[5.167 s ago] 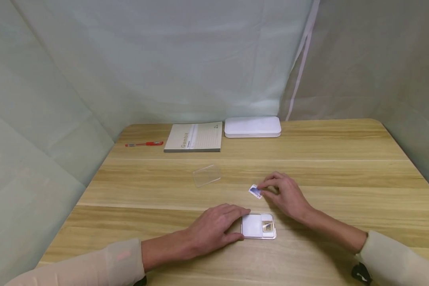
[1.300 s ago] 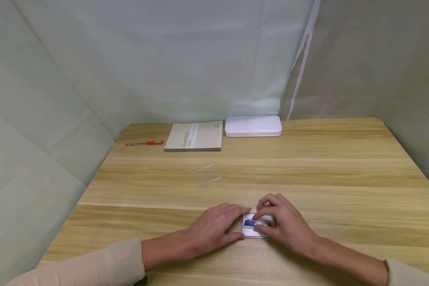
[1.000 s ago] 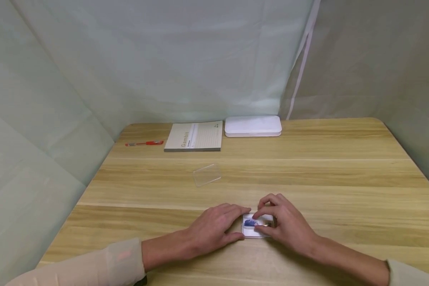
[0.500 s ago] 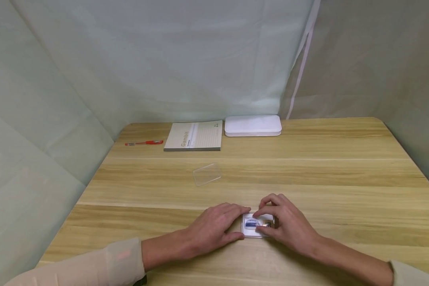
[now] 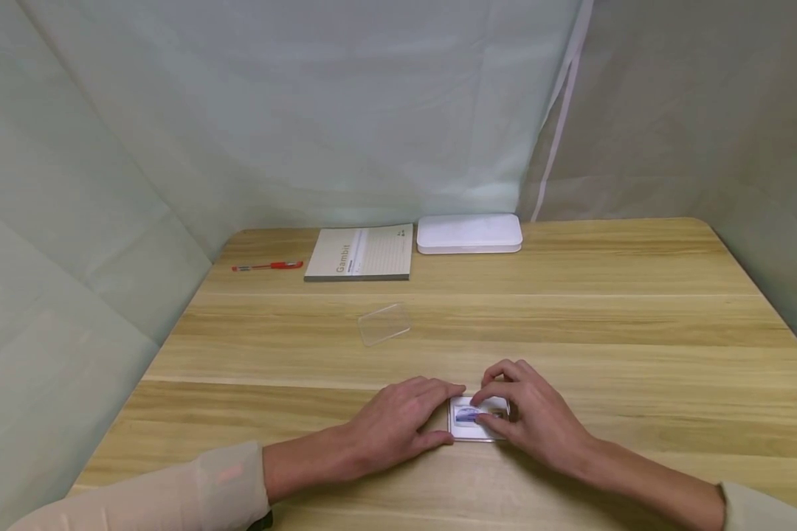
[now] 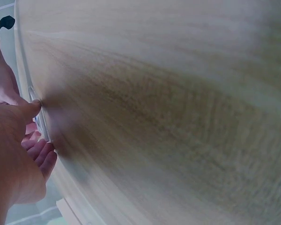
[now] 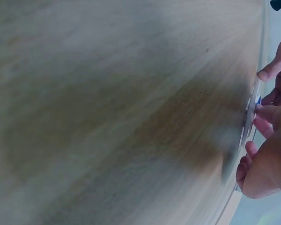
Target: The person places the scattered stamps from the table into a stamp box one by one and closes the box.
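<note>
A small clear case [image 5: 463, 435] with a white insert lies flat on the table. My left hand [image 5: 398, 414] grips its left end, thumb at the near corner and fingers at the far one. Over the insert, my right hand [image 5: 531, 417] pinches a small blue-and-white stamp [image 5: 466, 416] between thumb and forefinger. A gold-toned piece at the case's right end is mostly covered by the right fingers. In the left wrist view, the left hand [image 6: 18, 150] is at the case's edge; the right wrist view has the right hand [image 7: 271, 150] low over the case.
A clear flat cover [image 5: 385, 324] lies on the wooden table [image 5: 637, 354] beyond the left hand. Along the back are a red pen [image 5: 268, 265], a notebook [image 5: 360, 252] and a white flat box [image 5: 469, 234]. Fabric curtains [image 5: 372, 110] enclose the table.
Five seconds ago the right hand held the stamp above and beyond the case; it has come down over the insert. Lately the stamp has flattened and shifted slightly right. The left hand stays put.
</note>
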Action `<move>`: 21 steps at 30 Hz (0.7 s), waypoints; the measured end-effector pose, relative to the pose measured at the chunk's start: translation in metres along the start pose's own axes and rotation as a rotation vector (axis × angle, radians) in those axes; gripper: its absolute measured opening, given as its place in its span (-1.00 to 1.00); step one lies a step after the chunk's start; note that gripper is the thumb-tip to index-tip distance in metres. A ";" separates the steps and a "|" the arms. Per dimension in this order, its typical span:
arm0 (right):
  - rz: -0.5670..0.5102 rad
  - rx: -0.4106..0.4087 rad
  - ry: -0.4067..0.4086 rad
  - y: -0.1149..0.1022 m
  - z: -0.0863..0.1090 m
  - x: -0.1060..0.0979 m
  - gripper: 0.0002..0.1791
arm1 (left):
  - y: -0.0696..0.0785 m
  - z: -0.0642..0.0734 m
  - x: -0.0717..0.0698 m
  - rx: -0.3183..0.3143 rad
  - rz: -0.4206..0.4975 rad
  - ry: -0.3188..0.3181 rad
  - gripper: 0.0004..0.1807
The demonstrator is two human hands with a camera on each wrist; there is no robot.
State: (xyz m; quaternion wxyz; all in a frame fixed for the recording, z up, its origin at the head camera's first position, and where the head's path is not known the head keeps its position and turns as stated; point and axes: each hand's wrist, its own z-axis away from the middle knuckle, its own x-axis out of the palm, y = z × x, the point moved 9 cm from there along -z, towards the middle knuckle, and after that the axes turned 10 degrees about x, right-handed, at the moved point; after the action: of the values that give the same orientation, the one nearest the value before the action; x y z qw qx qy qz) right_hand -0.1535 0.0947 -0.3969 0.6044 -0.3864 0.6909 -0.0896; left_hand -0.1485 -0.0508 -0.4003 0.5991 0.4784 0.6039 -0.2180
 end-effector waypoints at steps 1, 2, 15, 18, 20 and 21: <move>0.001 -0.001 0.000 0.000 0.000 0.000 -0.73 | 0.000 0.000 0.000 0.001 0.000 0.000 -0.32; 0.002 -0.002 0.000 0.000 0.000 0.000 -0.72 | 0.000 0.000 0.000 0.001 0.000 0.000 -0.32; 0.006 0.003 -0.002 -0.001 0.000 -0.002 -0.72 | 0.000 0.001 -0.001 0.011 0.004 0.010 -0.31; 0.005 0.005 0.008 -0.001 0.000 -0.005 -0.71 | 0.000 0.001 -0.001 0.011 0.005 0.010 -0.31; 0.008 0.007 0.015 -0.001 0.000 -0.007 -0.71 | 0.000 0.001 -0.001 0.010 0.003 0.008 -0.31; 0.009 0.008 0.017 0.000 0.000 -0.008 -0.70 | 0.000 0.000 -0.001 0.008 0.004 0.007 -0.31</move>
State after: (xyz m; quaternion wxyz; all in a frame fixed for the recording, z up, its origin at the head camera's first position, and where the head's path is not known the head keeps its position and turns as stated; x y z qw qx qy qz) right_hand -0.1539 0.0996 -0.3909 0.6003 -0.3801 0.6975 -0.0928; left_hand -0.1482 -0.0513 -0.3997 0.5953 0.4829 0.6043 -0.2175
